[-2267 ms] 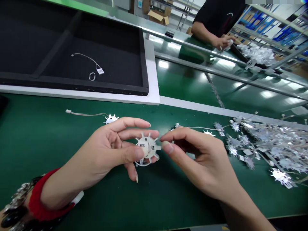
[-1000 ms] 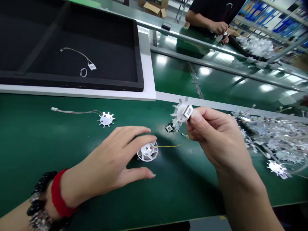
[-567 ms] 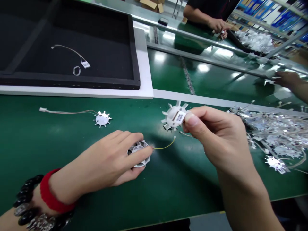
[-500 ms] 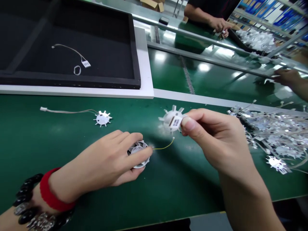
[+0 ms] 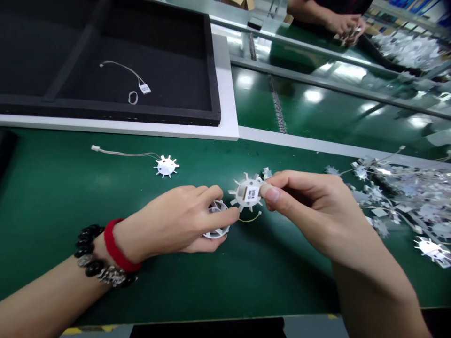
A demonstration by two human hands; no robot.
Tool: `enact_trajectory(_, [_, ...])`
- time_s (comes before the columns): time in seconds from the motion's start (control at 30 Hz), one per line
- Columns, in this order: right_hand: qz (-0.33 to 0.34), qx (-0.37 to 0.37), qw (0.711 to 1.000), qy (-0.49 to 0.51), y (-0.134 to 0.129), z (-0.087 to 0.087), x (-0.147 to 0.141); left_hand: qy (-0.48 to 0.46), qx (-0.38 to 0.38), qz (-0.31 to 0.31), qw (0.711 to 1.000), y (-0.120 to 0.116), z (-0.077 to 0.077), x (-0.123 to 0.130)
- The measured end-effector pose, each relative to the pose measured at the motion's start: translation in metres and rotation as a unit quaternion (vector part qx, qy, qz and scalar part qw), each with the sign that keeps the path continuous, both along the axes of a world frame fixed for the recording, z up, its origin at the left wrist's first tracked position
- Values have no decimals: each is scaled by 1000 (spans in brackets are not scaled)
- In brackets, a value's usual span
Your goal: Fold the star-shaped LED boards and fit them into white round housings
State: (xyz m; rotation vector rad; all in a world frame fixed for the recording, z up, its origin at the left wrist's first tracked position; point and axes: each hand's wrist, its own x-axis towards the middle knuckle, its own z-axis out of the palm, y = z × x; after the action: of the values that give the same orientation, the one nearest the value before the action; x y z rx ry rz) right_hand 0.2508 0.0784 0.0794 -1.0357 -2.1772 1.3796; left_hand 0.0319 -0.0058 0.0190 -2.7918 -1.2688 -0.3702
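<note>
Assembly appears to be at the mating step: the right hand (image 5: pixel 310 211) pinches a toothed white disc (image 5: pixel 247 192) between thumb and forefinger, label side toward the camera, and holds it just above the green bench (image 5: pixel 52 202). The left hand (image 5: pixel 183 220) closes over a white fan (image 5: pixel 216 220) resting on the bench, fingertips on its rim. A thin yellow wire (image 5: pixel 249 219) runs out from the fan, under the disc. Disc and fan stand close together; whether they touch cannot be told. The next move likely calls for aligning the disc over the fan hub while keeping the wire clear.

Containers:
- Black tray (image 5: pixel 207 70), far left, on a white board (image 5: pixel 229 94): holds one small wired part (image 5: pixel 141 87) and a loose loop.
- Bench, right side: a loose heap of discs (image 5: pixel 405 197), not contained.
- A spare disc (image 5: pixel 166 165) with lead lies near the tray.
</note>
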Motion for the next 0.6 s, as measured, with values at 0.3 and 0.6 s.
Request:
enact_trajectory(0.3, [-18,-24,999,-14,3,-6,2,-190,-123,58,972,-1,-9,-9])
enact_trajectory(0.6, [22,-130,989,-63,-4,-8,-9,-212,-121,103,964,-6,-7,-5])
